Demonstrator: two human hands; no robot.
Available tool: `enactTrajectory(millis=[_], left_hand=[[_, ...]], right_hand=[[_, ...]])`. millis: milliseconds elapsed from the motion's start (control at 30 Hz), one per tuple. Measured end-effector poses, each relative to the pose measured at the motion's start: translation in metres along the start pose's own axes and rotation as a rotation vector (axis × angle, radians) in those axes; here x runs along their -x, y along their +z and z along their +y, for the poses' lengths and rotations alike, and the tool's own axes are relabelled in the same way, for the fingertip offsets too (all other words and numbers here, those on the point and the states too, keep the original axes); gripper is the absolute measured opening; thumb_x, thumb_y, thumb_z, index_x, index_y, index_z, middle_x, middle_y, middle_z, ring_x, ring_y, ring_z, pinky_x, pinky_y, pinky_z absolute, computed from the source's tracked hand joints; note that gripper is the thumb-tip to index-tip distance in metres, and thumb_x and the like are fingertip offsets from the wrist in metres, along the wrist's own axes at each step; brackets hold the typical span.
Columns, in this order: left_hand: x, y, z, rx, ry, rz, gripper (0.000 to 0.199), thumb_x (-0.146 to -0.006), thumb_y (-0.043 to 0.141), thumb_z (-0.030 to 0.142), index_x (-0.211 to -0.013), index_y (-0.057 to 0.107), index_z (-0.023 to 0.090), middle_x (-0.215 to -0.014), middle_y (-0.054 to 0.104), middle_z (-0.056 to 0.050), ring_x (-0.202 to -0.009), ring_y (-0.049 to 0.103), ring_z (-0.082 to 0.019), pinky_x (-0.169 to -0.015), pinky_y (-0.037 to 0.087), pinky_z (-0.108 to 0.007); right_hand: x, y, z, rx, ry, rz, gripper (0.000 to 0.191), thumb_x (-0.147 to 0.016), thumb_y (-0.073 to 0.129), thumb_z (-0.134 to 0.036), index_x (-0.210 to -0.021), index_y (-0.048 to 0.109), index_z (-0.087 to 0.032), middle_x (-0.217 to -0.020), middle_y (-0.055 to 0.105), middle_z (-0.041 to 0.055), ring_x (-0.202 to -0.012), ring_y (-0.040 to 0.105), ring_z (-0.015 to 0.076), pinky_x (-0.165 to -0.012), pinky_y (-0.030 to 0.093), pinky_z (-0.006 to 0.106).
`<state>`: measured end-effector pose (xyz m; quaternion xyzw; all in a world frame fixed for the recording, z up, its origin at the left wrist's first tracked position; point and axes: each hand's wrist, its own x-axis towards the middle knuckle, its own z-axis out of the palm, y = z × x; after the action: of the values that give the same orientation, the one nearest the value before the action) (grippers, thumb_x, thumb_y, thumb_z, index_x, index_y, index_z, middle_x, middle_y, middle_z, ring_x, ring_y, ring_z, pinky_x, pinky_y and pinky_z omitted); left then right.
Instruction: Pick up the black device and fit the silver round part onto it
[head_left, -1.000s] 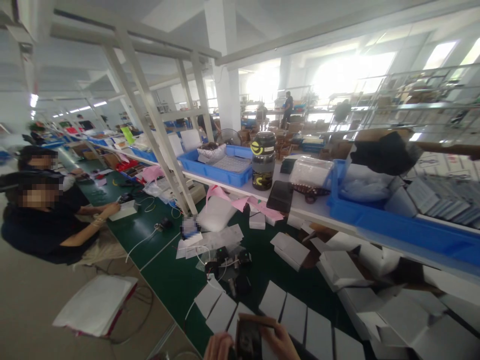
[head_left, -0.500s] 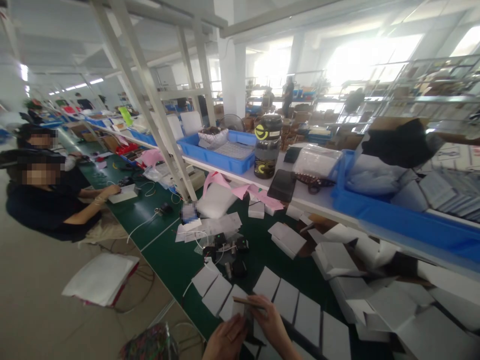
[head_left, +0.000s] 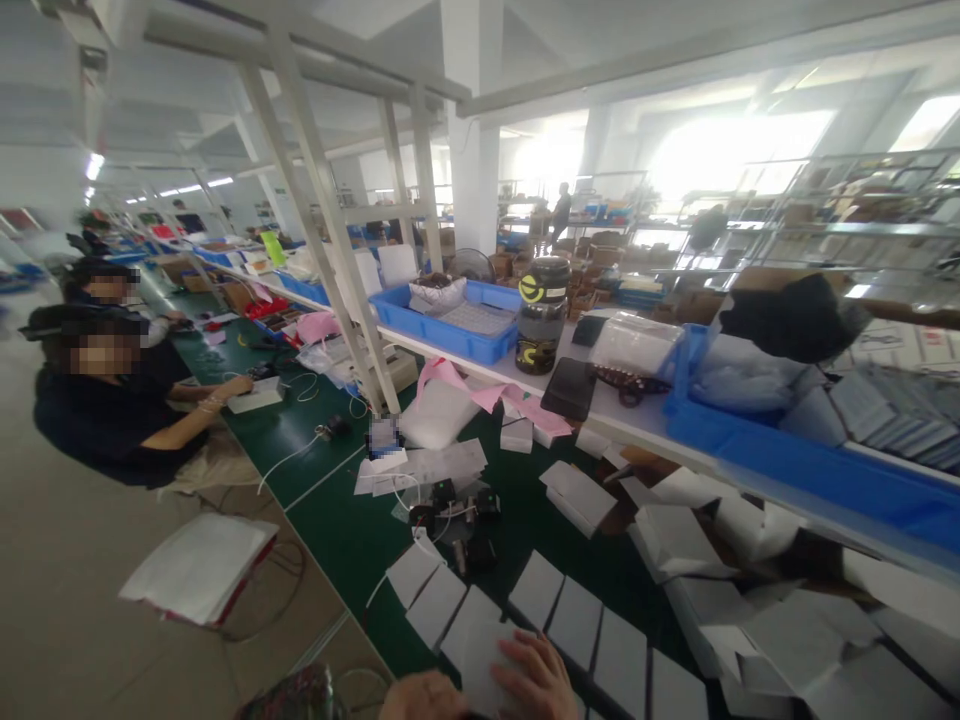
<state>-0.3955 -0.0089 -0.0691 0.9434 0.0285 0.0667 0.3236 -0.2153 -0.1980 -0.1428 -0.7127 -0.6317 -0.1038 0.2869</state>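
At the bottom of the view, my right hand (head_left: 536, 675) lies with its fingers stretched and spread over the face of a white box (head_left: 480, 660). Left of it, my left hand (head_left: 424, 697) is closed, its curled fingers at the lower left edge of the same box; part of this hand is cut off by the frame. Several flat white boxes lie in two rows around my hands, among them one box (head_left: 437, 607) to the left and another box (head_left: 576, 612) to the right. Beyond these rows sit black devices (head_left: 457, 520) with white cables.
Open white cartons (head_left: 682, 540) are heaped at the right. A shelf over the green table (head_left: 315, 520) carries blue bins (head_left: 450, 325), a dark jar (head_left: 541, 315) and a black phone-like slab (head_left: 570, 388). At the left a co-worker (head_left: 112, 420) sits near a padded stool (head_left: 202, 565).
The brownish edge I held upright between my hands no longer shows; a white face is turned up. My right hand has flattened onto it. The whole view has tilted upward slightly.
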Motion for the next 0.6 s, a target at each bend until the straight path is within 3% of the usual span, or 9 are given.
enactTrajectory(millis=[67,133,233,333,467,600], left_hand=[[-0.014,-0.008,0.001,-0.028,-0.018,-0.038,0.046,-0.091,0.061,0.038,-0.136,0.059,0.027,-0.135,0.064,-0.01,-0.124,0.059,-0.029,-0.109,0.048,-0.045],[-0.036,-0.011,0.0,-0.068,-0.051,-0.189,0.083,-0.078,0.074,0.048,-0.15,0.044,0.02,-0.154,0.047,-0.017,-0.141,0.044,-0.038,-0.119,0.037,-0.055],[-0.06,-0.005,-0.007,-0.041,-0.094,-0.374,0.115,-0.063,0.084,0.058,-0.155,0.034,0.01,-0.158,0.041,-0.023,-0.143,0.042,-0.039,-0.121,0.036,-0.052],[-0.058,0.007,-0.015,-0.048,-0.04,-0.358,0.111,-0.075,0.076,0.063,-0.158,0.025,0.009,-0.161,0.036,-0.024,-0.148,0.035,-0.038,-0.124,0.031,-0.05],[-0.044,0.012,-0.018,-0.118,0.073,-0.319,0.101,-0.09,0.058,0.063,-0.159,0.015,0.002,-0.165,0.022,-0.026,-0.155,0.018,-0.036,-0.128,0.022,-0.049],[-0.047,0.008,-0.015,-0.243,0.162,-0.307,0.094,-0.096,0.051,0.06,-0.156,0.018,-0.004,-0.161,0.029,-0.029,-0.153,0.024,-0.035,-0.127,0.023,-0.044]], right_hand=[[-0.006,-0.002,-0.004,-0.002,0.072,-0.058,0.059,-0.068,0.084,-0.051,-0.122,0.068,-0.033,-0.123,0.074,0.0068,-0.108,0.071,0.0356,-0.091,0.061,0.052],[-0.007,0.001,-0.008,0.018,0.154,-0.096,0.085,-0.061,0.087,-0.051,-0.138,0.058,-0.031,-0.137,0.065,0.0137,-0.119,0.064,0.0409,-0.096,0.057,0.057],[-0.002,0.007,-0.007,0.014,0.161,-0.136,0.106,-0.058,0.089,-0.053,-0.151,0.042,-0.03,-0.144,0.059,0.0165,-0.126,0.059,0.0408,-0.099,0.056,0.053],[0.003,0.012,0.001,-0.001,0.145,-0.177,0.105,-0.06,0.089,-0.051,-0.152,0.04,-0.034,-0.141,0.062,0.0133,-0.121,0.063,0.0373,-0.095,0.059,0.048],[0.002,0.014,0.011,-0.036,0.105,-0.159,0.1,-0.059,0.087,-0.06,-0.147,0.048,-0.033,-0.133,0.068,0.0121,-0.112,0.068,0.035,-0.089,0.061,0.044],[0.001,0.019,0.013,0.052,-0.017,-0.015,0.081,-0.07,0.08,-0.057,-0.142,0.056,-0.027,-0.126,0.072,0.0127,-0.106,0.07,0.0324,-0.083,0.063,0.038]])
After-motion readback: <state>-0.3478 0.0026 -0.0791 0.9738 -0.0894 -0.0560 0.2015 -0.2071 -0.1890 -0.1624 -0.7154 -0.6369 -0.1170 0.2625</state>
